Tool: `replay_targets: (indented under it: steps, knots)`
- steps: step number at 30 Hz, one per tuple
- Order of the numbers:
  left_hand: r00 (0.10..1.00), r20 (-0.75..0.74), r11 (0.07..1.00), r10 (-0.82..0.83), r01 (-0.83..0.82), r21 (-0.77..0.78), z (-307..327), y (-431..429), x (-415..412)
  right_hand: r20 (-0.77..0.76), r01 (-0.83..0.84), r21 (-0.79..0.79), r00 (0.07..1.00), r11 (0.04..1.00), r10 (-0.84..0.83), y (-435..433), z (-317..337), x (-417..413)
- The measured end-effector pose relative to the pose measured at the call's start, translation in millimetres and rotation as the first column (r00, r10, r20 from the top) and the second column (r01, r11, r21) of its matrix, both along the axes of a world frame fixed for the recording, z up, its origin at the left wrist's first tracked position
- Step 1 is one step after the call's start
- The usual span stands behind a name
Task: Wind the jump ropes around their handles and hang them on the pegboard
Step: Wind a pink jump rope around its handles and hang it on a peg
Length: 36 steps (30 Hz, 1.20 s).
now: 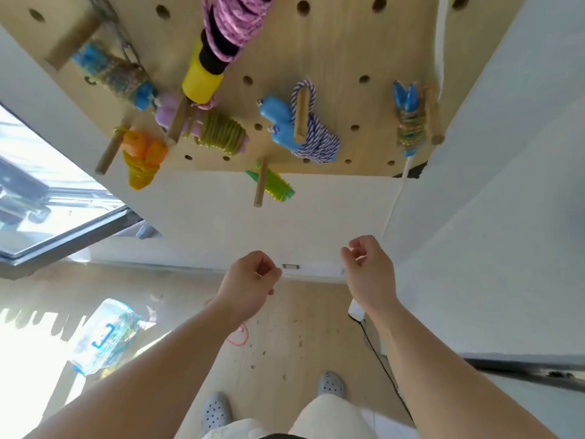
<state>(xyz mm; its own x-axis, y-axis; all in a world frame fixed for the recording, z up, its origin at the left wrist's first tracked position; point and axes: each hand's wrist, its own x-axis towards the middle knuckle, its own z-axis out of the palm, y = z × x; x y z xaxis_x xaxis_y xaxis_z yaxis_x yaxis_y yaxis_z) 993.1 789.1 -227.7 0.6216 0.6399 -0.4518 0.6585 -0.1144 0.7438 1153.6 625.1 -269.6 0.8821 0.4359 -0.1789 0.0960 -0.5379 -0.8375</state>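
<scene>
- On the light wooden pegboard (342, 42), wound jump ropes hang from round wooden pegs (300, 115).
- Top centre: pink-purple braided rope (234, 23) coiled round a yellow-and-black foam handle (202, 80).
- Upper left: blue-handled rope with multicoloured cord (117, 74).
- Far right: second blue-handled multicoloured rope (410, 122), hanging just beside a peg.
- Middle row, left to right: orange handles with yellow cord (142, 160); lilac handles with olive-green cord (218, 134); blue handles with blue-and-white striped cord (304, 131), its loop over a peg.
- Bottom edge: green handles with lime cord (272, 185), close against a peg.
- Left hand (250, 277) and right hand (368, 267): raised below the board, well apart from every rope. Fingers loosely curled and released, nothing seen in them.
- Wooden floor (285, 327) below: thin pink cord (240, 339), partly hidden by the left forearm; clear plastic bag (107, 334); white adapter (355, 308) with black cable (380, 365); grey perforated clogs (215, 410).
</scene>
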Motion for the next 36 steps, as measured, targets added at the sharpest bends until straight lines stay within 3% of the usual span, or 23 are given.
replay_targets:
  steps: [4,7,13,17,22,28,30,33,36]
  knots:
    - [0.978,-0.136,0.987,0.156,-0.16,-0.015,-64,57,-84,-0.21,-0.268,-0.223,0.952,0.937,0.222,42,-62,-57]
    - [0.961,-0.236,0.989,0.145,-0.147,0.01,-117,103,-141,-0.368,-0.42,-0.327,0.882,0.847,0.296,82,-109,-106]
    - [0.927,-0.366,0.997,0.075,-0.081,-0.002,-257,178,-203,-0.406,-0.571,-0.485,0.818,0.662,0.408,176,-237,-171]
    - [0.919,-0.389,0.998,0.062,-0.069,-0.005,-382,201,-216,-0.395,-0.659,-0.578,0.741,0.48,0.542,225,-357,-180]
    - [0.894,-0.448,1.0,0.013,-0.004,0.02,-557,233,-220,-0.317,-0.692,-0.637,0.636,0.339,0.703,282,-519,-176]
    - [0.851,-0.524,0.997,-0.034,0.063,0.038,-725,268,-213,-0.213,-0.719,-0.65,0.482,0.244,0.85,352,-683,-172]
    - [0.827,-0.555,0.986,-0.088,0.153,0.071,-765,276,-209,-0.203,-0.711,-0.684,0.401,0.164,0.893,369,-722,-172]
    - [0.828,-0.537,0.982,-0.163,0.191,-0.004,-807,284,-206,-0.245,-0.658,-0.753,0.29,0.007,0.925,380,-763,-170]
    - [0.84,-0.523,0.989,-0.145,0.135,-0.058,-824,279,-208,-0.233,-0.61,-0.792,0.306,0.002,0.923,365,-785,-169]
